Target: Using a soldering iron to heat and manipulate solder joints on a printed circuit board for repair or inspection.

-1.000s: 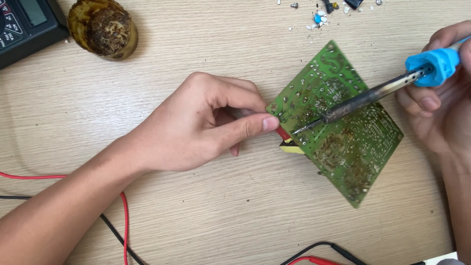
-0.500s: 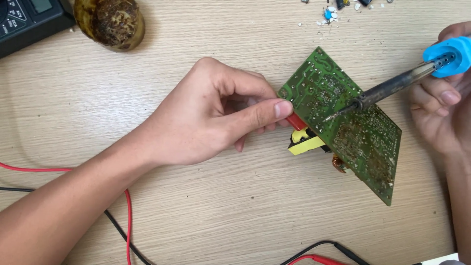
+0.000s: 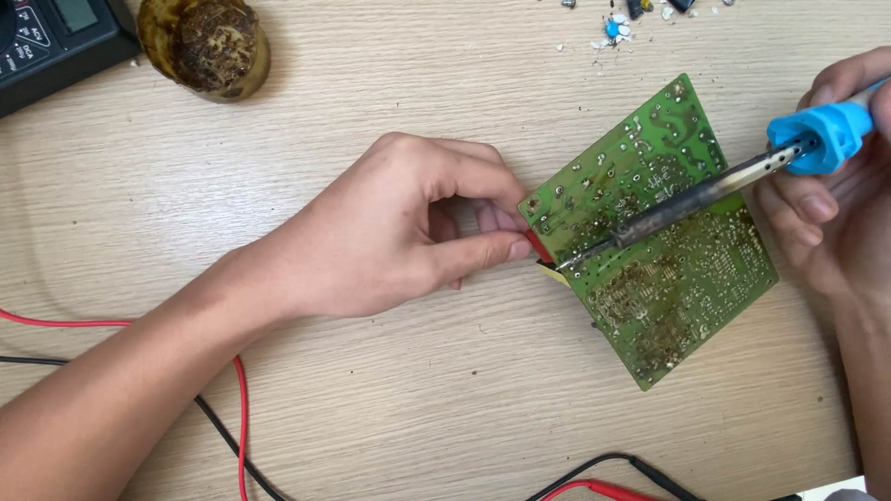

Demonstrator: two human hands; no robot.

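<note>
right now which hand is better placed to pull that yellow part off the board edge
Left, likely. The left hand already pinches at the yellow part by the circuit board edge. The right hand is occupied holding the soldering iron, its tip at that corner.

Open worktop in the middle and low centre; clutter along the top edge and cables along the bottom.

The wooden worktop (image 3: 390, 83) lies bare between the left hand (image 3: 399, 237) and the top edge, and again below the green circuit board (image 3: 654, 232). At top left a black meter (image 3: 51, 42) and a round brown pot (image 3: 204, 46) block the corner. Small loose parts (image 3: 617, 23) are scattered at top right. Red and black cables (image 3: 237, 408) cross the lower left, and more leads (image 3: 603, 473) run along the bottom edge. The soldering iron (image 3: 705, 190) slants across the board, closing the way over it from the right hand (image 3: 835, 213).
</note>
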